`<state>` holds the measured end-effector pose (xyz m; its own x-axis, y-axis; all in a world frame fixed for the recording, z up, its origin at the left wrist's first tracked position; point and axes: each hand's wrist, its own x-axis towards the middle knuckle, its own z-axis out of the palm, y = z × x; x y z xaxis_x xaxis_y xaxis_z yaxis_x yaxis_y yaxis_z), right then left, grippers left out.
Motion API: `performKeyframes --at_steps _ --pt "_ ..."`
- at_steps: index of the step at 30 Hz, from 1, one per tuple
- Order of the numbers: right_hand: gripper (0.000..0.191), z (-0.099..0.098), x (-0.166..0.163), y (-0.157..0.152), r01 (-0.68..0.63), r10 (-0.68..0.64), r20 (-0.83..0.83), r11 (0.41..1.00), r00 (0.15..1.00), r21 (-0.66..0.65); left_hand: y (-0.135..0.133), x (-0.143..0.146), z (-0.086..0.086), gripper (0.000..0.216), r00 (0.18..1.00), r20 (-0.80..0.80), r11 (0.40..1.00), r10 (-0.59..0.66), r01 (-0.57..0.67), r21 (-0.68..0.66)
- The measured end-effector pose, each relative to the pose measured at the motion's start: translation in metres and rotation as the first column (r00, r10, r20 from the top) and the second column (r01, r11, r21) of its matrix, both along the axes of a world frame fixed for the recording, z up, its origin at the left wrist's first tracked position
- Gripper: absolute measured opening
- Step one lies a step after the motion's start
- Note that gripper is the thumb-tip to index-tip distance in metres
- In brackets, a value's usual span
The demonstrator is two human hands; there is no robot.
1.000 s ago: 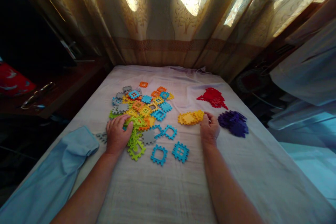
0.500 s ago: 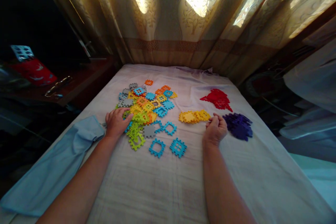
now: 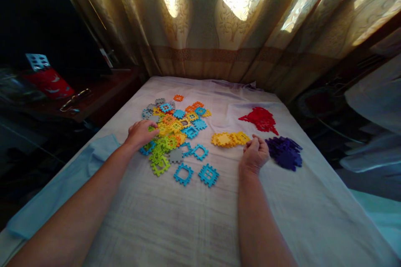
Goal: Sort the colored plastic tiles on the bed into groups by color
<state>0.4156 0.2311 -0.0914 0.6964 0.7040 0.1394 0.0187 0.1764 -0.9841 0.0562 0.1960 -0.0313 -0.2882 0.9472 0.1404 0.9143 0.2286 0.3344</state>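
Yellow pieces (image 3: 230, 139) are laid in an overlapping row, ending just left of the curled right hand (image 3: 255, 154); contact or a slight gap can't be told. Right fingers are drawn closed, no piece seen in them. Left hand (image 3: 138, 134) is set over the left edge of the mixed pile (image 3: 168, 119). A green piece (image 3: 152, 128) is seen between thumb and fingers; whether it is gripped or only covered can't be told. Red pieces (image 3: 260, 119) are heaped beyond the right fingers, purple pieces (image 3: 284, 153) just to their right. A blue window piece (image 3: 208, 175) is left lying nearer the wearer than either hand's fingers.

Step in hand, as judged: a piece being picked from the pile by the left fingers. A sure pinch and a straight lift are called for, so notched neighbours aren't dragged.

Versus half a second ago: left hand is shifted farther up the pile, a grey piece by its fingertips now mostly hidden. Right hand barely changed; red and purple heaps unmoved.
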Motion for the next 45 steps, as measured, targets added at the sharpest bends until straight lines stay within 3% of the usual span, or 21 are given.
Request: performKeyframes --at_steps 6,9,12,15,18,25,32,38,43,45 --pt "0.031 0.001 -0.002 0.002 0.002 -0.002 -0.032 1.0 0.999 0.008 0.006 0.021 0.024 0.028 0.916 0.397 0.996 -0.053 0.018 0.09" --pt "0.031 0.001 -0.002 0.003 -0.001 0.001 -0.017 1.0 1.0 0.002 0.022 0.061 0.023 0.03 0.768 0.633 0.994 -0.101 0.058 0.087" --pt "0.033 0.001 -0.002 0.004 -0.001 0.001 -0.002 1.0 1.0 -0.012 0.04 0.112 0.015 0.025 0.677 0.73 0.991 -0.096 0.135 0.005" --pt "0.032 0.001 -0.003 0.005 -0.005 0.005 0.005 1.0 1.0 -0.02 0.058 0.155 0.008 0.021 0.666 0.743 0.982 -0.071 0.178 -0.066" --pt "0.032 -0.001 -0.004 0.006 -0.017 0.017 0.012 0.999 1.0 -0.03 0.076 0.179 0.003 0.022 0.664 0.745 0.973 -0.065 0.207 -0.1" --pt "0.041 -0.013 -0.001 0.011 0.009 -0.002 0.136 0.999 0.991 -0.051 0.112 0.207 -0.009 0.021 0.699 0.713 0.948 -0.052 0.259 -0.185" --pt "0.042 -0.017 -0.001 0.011 0.007 -0.002 0.153 0.999 0.988 -0.033 0.123 0.214 -0.032 0.015 0.78 0.613 0.926 -0.122 0.313 -0.213" --pt "0.04 -0.014 -0.002 0.011 -0.007 0.012 0.132 0.999 0.991 -0.041 0.11 0.208 -0.031 0.02 0.814 0.532 0.937 -0.234 0.335 -0.1" --pt "0.038 -0.01 -0.002 0.01 -0.006 0.013 0.131 0.999 0.991 -0.051 0.069 0.187 -0.021 0.028 0.821 0.463 0.936 -0.333 0.346 0.062" --pt "0.038 -0.01 -0.002 0.009 -0.006 0.013 0.148 0.999 0.989 -0.05 0.047 0.169 -0.022 0.026 0.832 0.352 0.903 -0.429 0.385 0.192"
